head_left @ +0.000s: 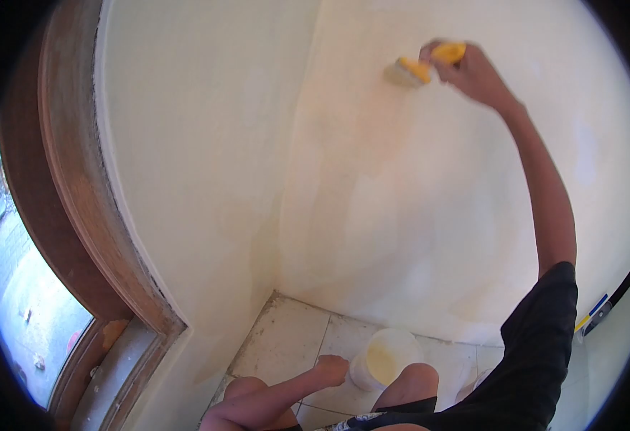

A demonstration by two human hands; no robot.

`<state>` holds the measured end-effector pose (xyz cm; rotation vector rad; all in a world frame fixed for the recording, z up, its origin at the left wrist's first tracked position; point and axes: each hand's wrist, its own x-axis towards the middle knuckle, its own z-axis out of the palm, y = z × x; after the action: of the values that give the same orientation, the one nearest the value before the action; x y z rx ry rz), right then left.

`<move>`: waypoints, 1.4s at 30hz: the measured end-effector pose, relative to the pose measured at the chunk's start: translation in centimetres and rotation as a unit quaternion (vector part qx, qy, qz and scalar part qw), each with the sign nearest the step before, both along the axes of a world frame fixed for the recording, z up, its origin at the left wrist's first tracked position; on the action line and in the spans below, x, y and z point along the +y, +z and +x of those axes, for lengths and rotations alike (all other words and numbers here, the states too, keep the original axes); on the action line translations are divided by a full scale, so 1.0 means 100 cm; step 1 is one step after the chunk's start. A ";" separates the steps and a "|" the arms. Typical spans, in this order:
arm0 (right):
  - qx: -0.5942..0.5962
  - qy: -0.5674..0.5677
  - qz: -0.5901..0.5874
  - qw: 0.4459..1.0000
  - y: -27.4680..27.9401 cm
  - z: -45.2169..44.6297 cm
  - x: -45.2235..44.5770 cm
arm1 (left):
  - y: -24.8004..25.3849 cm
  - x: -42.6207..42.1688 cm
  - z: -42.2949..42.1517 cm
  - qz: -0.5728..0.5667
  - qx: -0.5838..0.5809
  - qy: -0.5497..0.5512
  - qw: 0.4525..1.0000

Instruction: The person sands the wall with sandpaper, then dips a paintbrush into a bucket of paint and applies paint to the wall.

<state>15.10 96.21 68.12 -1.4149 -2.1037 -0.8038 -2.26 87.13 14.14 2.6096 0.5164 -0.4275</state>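
Note:
My right hand (455,66) is raised at the upper right, its fingers wrapped round the yellow handle of a paintbrush (414,70). The brush points left, with its bristles against the pale wall (372,179). Low in the view, my left hand (331,371) is closed at the left rim of a white bucket (358,373). Pale yellowish paint or liquid shows inside the bucket, which stands on the tiled floor beside my knee.
A brown wooden frame (78,165) curves down the left side, with a bright outdoor area beyond it. Two walls meet in a corner above the tiled floor (290,327). Blue and yellow objects (592,313) and a dark cable lie at the right edge.

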 end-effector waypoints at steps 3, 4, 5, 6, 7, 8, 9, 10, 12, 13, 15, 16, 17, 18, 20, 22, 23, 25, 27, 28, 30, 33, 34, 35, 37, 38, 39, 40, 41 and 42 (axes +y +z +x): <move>0.052 -0.069 0.104 0.991 0.037 -0.027 -0.017 | 0.001 -0.001 -0.001 0.002 -0.004 -0.004 1.000; 0.065 -0.100 0.144 0.982 0.043 -0.039 -0.023 | 0.000 -0.001 0.000 0.003 -0.004 -0.001 1.000; 0.009 -0.082 0.182 0.980 0.045 -0.029 -0.017 | 0.000 0.000 0.001 0.004 -0.004 0.003 1.000; -0.047 -0.063 0.219 0.973 0.046 -0.009 -0.003 | -0.001 0.000 0.002 0.003 -0.006 0.003 1.000; -0.104 -0.042 0.254 0.961 0.043 0.007 0.007 | -0.001 0.000 0.002 0.002 -0.008 0.003 1.000; -0.167 0.027 0.254 0.952 0.035 0.018 0.012 | -0.001 0.000 0.004 0.001 -0.010 0.004 1.000; -0.175 -0.004 0.221 0.959 0.022 0.021 0.014 | -0.001 0.000 0.004 0.001 -0.012 0.002 1.000; -0.222 -0.047 0.179 0.957 0.008 0.025 0.016 | 0.000 -0.001 0.003 0.002 -0.013 0.001 1.000; -0.271 0.005 0.116 0.956 -0.029 0.029 0.011 | -0.002 -0.001 0.001 0.004 -0.019 0.003 1.000; -0.218 -0.015 0.046 0.975 -0.041 0.015 -0.003 | -0.006 -0.001 0.001 0.006 -0.023 0.005 1.000; -0.105 -0.055 -0.094 0.988 -0.049 -0.022 -0.030 | -0.008 0.000 0.000 0.009 -0.024 0.003 1.000; -0.024 -0.012 -0.115 0.993 -0.046 -0.023 -0.032 | -0.007 0.000 0.000 0.010 -0.021 -0.001 1.000; -0.006 -0.002 -0.099 0.995 -0.041 -0.018 -0.027 | -0.007 0.000 0.000 0.010 -0.017 -0.006 1.000; 0.011 0.010 -0.083 0.996 -0.032 -0.009 -0.016 | -0.007 -0.001 0.000 0.006 -0.018 -0.009 1.000; 0.023 0.017 -0.016 0.999 -0.005 0.007 0.002 | -0.006 -0.002 0.000 -0.003 -0.021 -0.011 1.000; -0.008 -0.029 0.086 0.996 0.018 0.002 0.003 | -0.007 0.000 0.002 0.001 -0.016 -0.006 1.000; -0.018 -0.046 0.119 0.992 0.021 -0.006 0.000 | -0.008 0.000 0.003 0.003 -0.014 -0.006 1.000; -0.038 -0.081 0.183 0.979 0.022 -0.016 -0.005 | 0.000 -0.003 0.001 0.022 -0.041 0.018 0.999; -0.184 0.026 0.235 0.954 0.014 0.016 0.020 | 0.001 -0.003 0.002 0.021 -0.037 0.022 0.999; -0.212 0.023 0.202 0.956 0.004 0.019 0.021 | 0.000 -0.001 0.003 0.011 -0.020 0.013 1.000; -0.195 -0.020 0.090 0.976 -0.014 0.009 0.008 | -0.001 0.001 0.003 -0.001 -0.004 0.005 1.000; 0.079 0.015 -0.017 0.997 -0.003 0.002 -0.010 | 0.001 0.002 0.004 -0.004 -0.006 0.003 1.000; 0.143 0.035 -0.019 0.989 0.006 0.006 -0.007 | -0.001 0.002 0.004 -0.002 -0.006 -0.001 1.000; 0.121 0.015 0.026 0.992 0.017 0.014 0.000 | -0.002 0.001 0.004 -0.001 -0.006 -0.005 1.000; 0.073 -0.022 0.120 0.990 0.033 0.025 0.011 | -0.003 0.000 0.005 -0.005 0.009 -0.001 1.000; -0.002 0.017 0.173 0.985 0.034 0.027 0.014 | -0.003 0.001 0.005 -0.006 0.016 0.003 1.000; -0.078 0.057 0.225 0.970 0.033 0.024 0.018 | -0.001 0.001 0.005 -0.007 0.011 0.007 1.000; -0.153 0.097 0.274 0.944 0.032 0.021 0.022 | 0.001 0.002 0.005 -0.009 0.007 0.010 1.000; -0.227 0.134 0.321 0.910 0.031 0.020 0.025 | 0.003 0.003 0.005 -0.010 0.003 0.012 1.000; -0.232 0.135 0.338 0.902 0.028 0.028 0.029 | 0.003 0.004 0.006 -0.004 0.001 0.012 1.000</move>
<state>17.90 99.07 70.89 -0.5813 -1.9543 -1.6650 -1.68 87.49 14.46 2.5932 0.5454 -0.4225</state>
